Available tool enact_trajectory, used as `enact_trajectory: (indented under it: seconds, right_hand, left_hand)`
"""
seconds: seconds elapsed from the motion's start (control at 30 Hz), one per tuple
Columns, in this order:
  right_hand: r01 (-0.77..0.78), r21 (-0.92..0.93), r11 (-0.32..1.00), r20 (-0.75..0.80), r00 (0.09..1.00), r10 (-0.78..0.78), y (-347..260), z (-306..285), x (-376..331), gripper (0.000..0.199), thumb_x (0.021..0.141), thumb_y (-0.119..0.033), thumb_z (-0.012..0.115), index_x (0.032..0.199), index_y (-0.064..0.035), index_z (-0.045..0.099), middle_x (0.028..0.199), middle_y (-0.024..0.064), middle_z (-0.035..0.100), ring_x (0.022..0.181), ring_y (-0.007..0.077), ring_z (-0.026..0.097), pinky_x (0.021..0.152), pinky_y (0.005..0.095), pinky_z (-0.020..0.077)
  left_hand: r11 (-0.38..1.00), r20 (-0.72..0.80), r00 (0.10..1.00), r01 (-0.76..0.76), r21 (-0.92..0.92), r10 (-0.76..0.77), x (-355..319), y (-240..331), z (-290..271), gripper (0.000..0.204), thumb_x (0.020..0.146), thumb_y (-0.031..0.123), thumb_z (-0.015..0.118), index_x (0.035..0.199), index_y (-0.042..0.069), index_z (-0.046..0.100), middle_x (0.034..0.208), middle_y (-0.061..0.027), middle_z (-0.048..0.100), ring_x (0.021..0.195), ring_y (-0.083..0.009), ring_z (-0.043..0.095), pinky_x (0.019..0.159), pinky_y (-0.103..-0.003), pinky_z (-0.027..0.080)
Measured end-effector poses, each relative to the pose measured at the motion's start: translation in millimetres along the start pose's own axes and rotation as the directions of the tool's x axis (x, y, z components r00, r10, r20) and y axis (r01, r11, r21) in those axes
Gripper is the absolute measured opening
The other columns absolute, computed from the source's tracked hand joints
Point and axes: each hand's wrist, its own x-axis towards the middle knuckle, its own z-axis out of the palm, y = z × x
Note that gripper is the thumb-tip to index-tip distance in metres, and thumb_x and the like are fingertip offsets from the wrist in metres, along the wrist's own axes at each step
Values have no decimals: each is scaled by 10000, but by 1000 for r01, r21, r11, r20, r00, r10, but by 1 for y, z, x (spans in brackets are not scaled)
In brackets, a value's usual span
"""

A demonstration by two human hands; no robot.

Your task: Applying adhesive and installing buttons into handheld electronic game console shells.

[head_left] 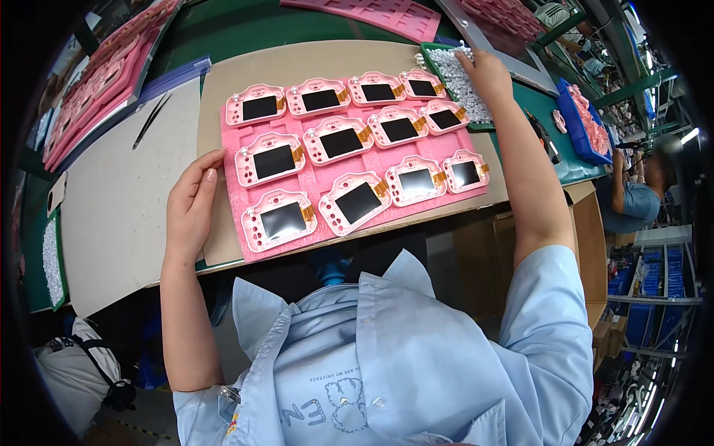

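Below, a person is steadying a pink foam tray [245,152] of screened pink housings [357,203] on the tabletop [119,215].
Left hand [192,204] is lying flat and open on the tray's left edge, grasping nothing; right hand [487,70] is dipping into a green bin of small white parts [465,89], its grip hidden. The tray's long axis is running left-right, tilted, screens facing up; it overhangs the near edge, so a nudge could be tipping it off.

**Around your bench**

On your left lies a grey sheet [119,201] with black tweezers [151,119] near its top edge. Beyond it, pink trays [104,74] stand stacked. To your far right sits a blue bin [576,123] of pink parts, and past it a co-worker [636,197] in blue.
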Motion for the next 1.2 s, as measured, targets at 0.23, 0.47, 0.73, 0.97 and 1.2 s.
enact_trajectory:
  seconds: [0.23, 0.47, 0.73, 0.97, 1.2]
  right_hand:
    - [-168, 226, 960, 10, 985, 171, 16, -12, 6, 522, 915, -490, 507, 1019, 8, 626, 830, 168, 667, 730, 321, 634, 686, 391, 494]
    - [-216, 499, 840, -15, 966, 257, 34, 42, 34, 515, 905, -484, 528, 957, 17, 639, 777, 160, 640, 649, 257, 592, 624, 366, 471]
    - [-754, 656, 17, 753, 656, 50, 77, 53, 69, 413, 896, -413, 586, 905, -5, 649, 718, 117, 607, 563, 163, 535, 469, 274, 389]
    - [-363, 929, 65, 368, 926, -88, -102, -124, -85, 330, 898, -341, 611, 882, -15, 657, 705, 78, 613, 542, 127, 550, 431, 193, 365]
    - [328, 834, 444, -219, 935, -279, -208, -127, -176, 184, 842, -189, 660, 838, -6, 649, 715, 57, 597, 551, 162, 531, 488, 262, 419]
  left_hand:
    - [1000, -1, 1000, 5, 31, -5, 0, 4, 0, 280, 959, 102, 479, 1185, -10, 600, 1133, -109, 639, 1022, -179, 588, 903, -258, 444]
    - [998, -84, 996, 41, 39, -38, -11, 3, -9, 264, 963, 112, 483, 1160, -8, 610, 1112, -106, 644, 1001, -172, 595, 891, -256, 450]
    - [982, -359, 932, -26, -185, -43, -2, 0, -13, 253, 986, 140, 461, 1143, -12, 588, 1031, -121, 637, 981, -167, 598, 892, -272, 454]
    - [350, 111, 994, 104, -931, 2, -11, 77, 59, 313, 997, 207, 426, 1201, -6, 532, 1082, -144, 592, 1038, -202, 561, 888, -325, 458]
    - [-286, 487, 871, 451, -846, -66, -24, 80, 108, 309, 959, 316, 487, 1062, 32, 550, 1006, -67, 591, 883, -163, 586, 763, -300, 485]
